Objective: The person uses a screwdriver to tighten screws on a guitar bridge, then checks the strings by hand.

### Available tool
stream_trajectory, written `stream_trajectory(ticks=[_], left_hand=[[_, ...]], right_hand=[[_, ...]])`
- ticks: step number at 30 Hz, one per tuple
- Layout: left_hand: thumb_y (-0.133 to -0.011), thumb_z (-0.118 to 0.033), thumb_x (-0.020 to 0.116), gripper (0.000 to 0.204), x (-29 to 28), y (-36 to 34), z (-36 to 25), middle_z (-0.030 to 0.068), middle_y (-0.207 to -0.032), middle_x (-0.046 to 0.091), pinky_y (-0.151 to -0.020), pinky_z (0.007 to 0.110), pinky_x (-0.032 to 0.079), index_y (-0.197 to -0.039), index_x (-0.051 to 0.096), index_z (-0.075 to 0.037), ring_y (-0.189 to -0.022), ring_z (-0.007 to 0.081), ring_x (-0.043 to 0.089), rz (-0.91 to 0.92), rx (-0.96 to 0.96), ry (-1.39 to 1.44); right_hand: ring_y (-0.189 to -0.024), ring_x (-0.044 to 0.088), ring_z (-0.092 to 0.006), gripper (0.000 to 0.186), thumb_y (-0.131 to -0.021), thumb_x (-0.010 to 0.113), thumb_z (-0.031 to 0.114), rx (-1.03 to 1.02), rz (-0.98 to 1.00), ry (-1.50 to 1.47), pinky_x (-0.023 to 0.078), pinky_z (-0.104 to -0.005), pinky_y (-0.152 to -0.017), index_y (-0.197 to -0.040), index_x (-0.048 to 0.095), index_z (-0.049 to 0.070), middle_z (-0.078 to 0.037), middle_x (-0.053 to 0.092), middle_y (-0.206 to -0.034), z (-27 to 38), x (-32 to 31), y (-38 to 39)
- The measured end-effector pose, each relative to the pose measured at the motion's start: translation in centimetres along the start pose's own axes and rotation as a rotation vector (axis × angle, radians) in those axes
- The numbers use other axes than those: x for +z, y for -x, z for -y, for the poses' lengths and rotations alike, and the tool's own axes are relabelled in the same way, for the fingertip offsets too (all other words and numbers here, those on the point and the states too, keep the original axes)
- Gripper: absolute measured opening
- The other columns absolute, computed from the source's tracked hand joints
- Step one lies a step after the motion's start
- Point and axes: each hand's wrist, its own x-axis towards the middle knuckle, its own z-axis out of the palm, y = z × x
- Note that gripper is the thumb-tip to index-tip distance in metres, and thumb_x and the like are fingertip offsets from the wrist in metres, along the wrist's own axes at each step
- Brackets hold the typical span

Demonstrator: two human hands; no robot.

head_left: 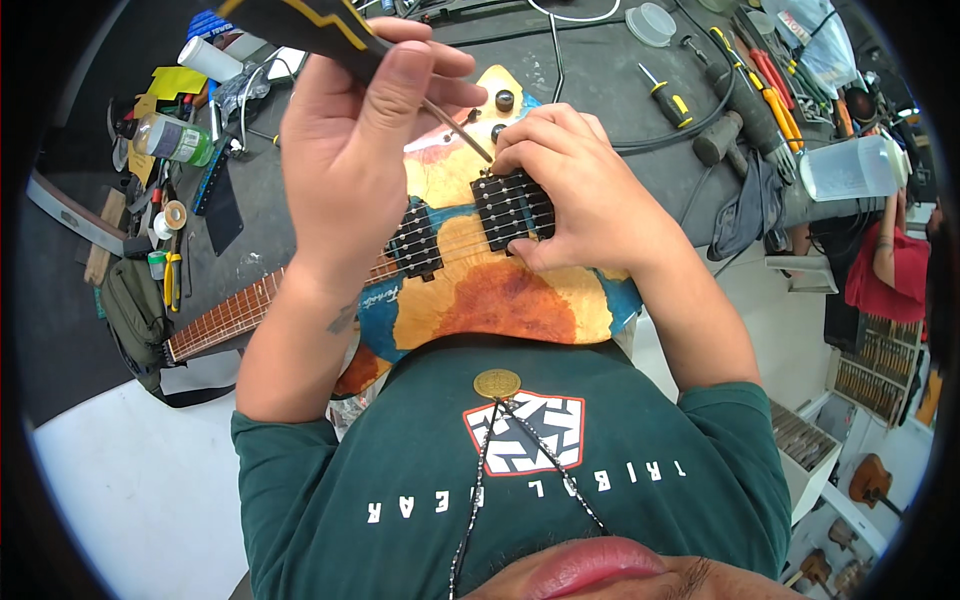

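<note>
We grip a screwdriver (pixel 352 42) in our left hand (pixel 350 150), its tip beside a pickup (pixel 513 215) on the guitar (pixel 485 300) before our shirt (pixel 400 430); our right hand (pixel 585 190) spreads wide over that pickup.

The glossy wooden electric guitar body (pixel 512 300) is patched in honey yellow, rusty orange and teal blue. Its rectangular pickups (pixel 510 208) are black, dotted silver. The thin-shafted screwdriver handle (pixel 325 32) is black, striped yellow; the flat surface (pixel 600 70) is dark grey.
</note>
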Motion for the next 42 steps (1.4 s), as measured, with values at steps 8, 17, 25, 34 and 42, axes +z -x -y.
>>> stream_trajectory(ticks=[8,17,25,34,42], left_hand=[[-0.119,-0.013,0.060,0.029,-1.1,-0.5,-0.5,0.0204,-0.115,0.077,-0.092,0.045,0.072,-0.143,0.056,0.001,-0.104,0.0320,0.082,0.146,0.137,-0.120],[-0.117,-0.012,0.064,0.025,-1.3,-0.2,0.7,0.0165,-0.110,0.076,-0.089,0.043,0.072,-0.139,0.058,-0.001,-0.101,0.0303,0.082,0.124,0.078,-0.123],[-0.118,-0.015,0.062,0.024,-1.7,-1.1,-0.4,0.0162,-0.110,0.076,-0.091,0.045,0.073,-0.137,0.059,0.000,-0.103,0.0292,0.082,0.124,0.191,-0.110],[-0.117,-0.013,0.064,0.025,-1.4,-0.2,0.6,0.0157,-0.109,0.076,-0.091,0.044,0.073,-0.138,0.058,-0.001,-0.102,0.0299,0.082,0.129,0.095,-0.104],[-0.117,-0.014,0.065,0.024,-1.5,-0.2,0.8,0.0154,-0.109,0.076,-0.089,0.043,0.073,-0.137,0.059,-0.002,-0.101,0.0297,0.082,0.121,0.082,-0.084]], right_hand=[[-0.138,0.058,-0.0350,0.061,-0.064,0.096,0.024,-0.007,-0.013,0.005,0.041,-0.0515,-0.116,-0.117,0.071,0.008,-0.008,0.069,-0.133,-0.1,0.0,0.0],[-0.138,0.058,-0.0344,0.061,-0.064,0.096,0.024,0.005,-0.007,0.000,0.041,-0.0509,-0.116,-0.118,0.071,0.009,-0.007,0.069,-0.133,0.1,0.0,0.0],[-0.139,0.058,-0.0342,0.061,-0.064,0.095,0.024,-0.006,-0.009,0.010,0.041,-0.0501,-0.117,-0.118,0.071,0.008,-0.007,0.069,-0.134,-0.1,0.1,0.0],[-0.138,0.058,-0.0341,0.061,-0.064,0.095,0.024,-0.007,-0.011,0.002,0.041,-0.0506,-0.116,-0.117,0.071,0.009,-0.007,0.069,-0.133,-0.1,0.1,0.0],[-0.137,0.058,-0.0340,0.060,-0.063,0.095,0.024,-0.008,-0.025,0.012,0.042,-0.0504,-0.115,-0.116,0.071,0.009,-0.007,0.069,-0.132,-0.1,0.2,0.1]])
